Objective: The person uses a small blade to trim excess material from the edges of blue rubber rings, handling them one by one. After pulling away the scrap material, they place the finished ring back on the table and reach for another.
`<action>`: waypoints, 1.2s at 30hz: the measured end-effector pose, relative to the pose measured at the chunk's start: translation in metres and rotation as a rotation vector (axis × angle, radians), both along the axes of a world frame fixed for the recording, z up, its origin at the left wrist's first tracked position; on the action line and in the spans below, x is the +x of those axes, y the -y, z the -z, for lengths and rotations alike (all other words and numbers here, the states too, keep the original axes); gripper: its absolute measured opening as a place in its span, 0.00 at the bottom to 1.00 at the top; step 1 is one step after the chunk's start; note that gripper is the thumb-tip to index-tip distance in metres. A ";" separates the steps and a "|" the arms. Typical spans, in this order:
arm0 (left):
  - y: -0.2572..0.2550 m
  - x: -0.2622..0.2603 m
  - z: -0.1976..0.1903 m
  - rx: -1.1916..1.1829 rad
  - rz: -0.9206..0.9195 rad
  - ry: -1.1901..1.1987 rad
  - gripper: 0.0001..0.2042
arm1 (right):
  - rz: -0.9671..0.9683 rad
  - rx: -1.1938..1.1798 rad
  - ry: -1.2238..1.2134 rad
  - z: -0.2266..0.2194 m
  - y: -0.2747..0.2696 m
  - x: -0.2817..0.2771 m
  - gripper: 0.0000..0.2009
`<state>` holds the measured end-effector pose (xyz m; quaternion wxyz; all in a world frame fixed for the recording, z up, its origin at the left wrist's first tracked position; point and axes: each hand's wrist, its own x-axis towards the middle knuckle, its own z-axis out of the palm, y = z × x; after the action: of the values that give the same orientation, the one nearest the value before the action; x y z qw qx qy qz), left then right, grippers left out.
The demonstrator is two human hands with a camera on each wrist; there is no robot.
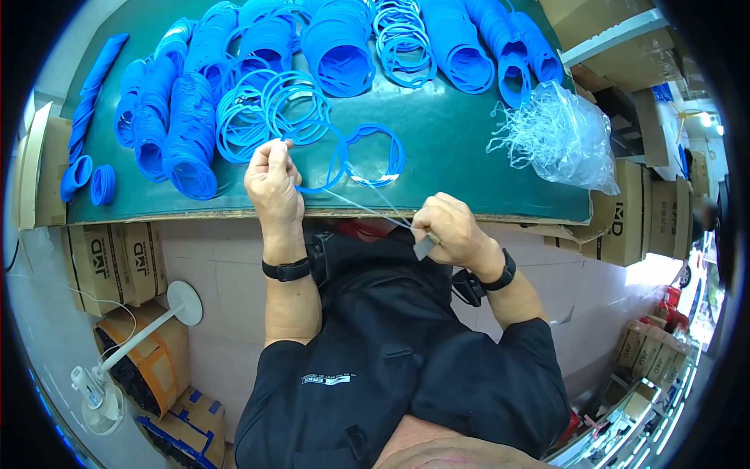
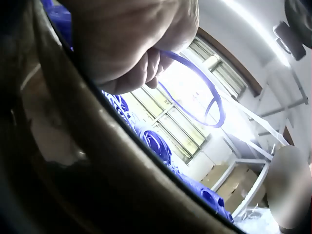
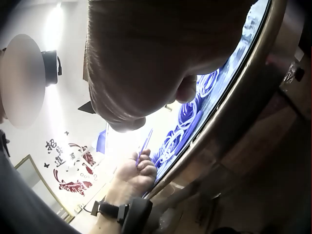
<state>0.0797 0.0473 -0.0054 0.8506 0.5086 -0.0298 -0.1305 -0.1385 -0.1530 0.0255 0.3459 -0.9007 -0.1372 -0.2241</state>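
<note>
My left hand (image 1: 273,184) pinches a thin blue ring (image 1: 315,191) above the table's near edge; in the left wrist view the ring (image 2: 219,105) hangs out from under the curled left hand (image 2: 139,41). A pale strip (image 1: 361,206) runs from the ring to my right hand (image 1: 451,228), whose fingers are curled round its end and a small grey flat piece (image 1: 424,248). Another blue ring bundle (image 1: 398,148) lies on the green table just beyond. The right wrist view shows the right hand (image 3: 146,53) dark and close, its fingertips partly hidden.
Stacks of blue rings (image 1: 340,59) line the far side of the green table (image 1: 453,172). Loose rings (image 1: 242,129) lie behind my left hand. A clear plastic bag (image 1: 562,137) with pale strips sits at the right. Cartons (image 1: 117,262) stand below the table's left side.
</note>
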 end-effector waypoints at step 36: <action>0.004 -0.030 0.006 0.385 0.185 0.271 0.09 | 1.074 -0.410 0.105 -0.058 0.153 -0.066 0.07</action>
<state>0.0493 0.0434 -0.0113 0.7106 0.6692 -0.1648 -0.1417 -0.2044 -0.3060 0.0837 -0.0053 -0.8804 0.2815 -0.3817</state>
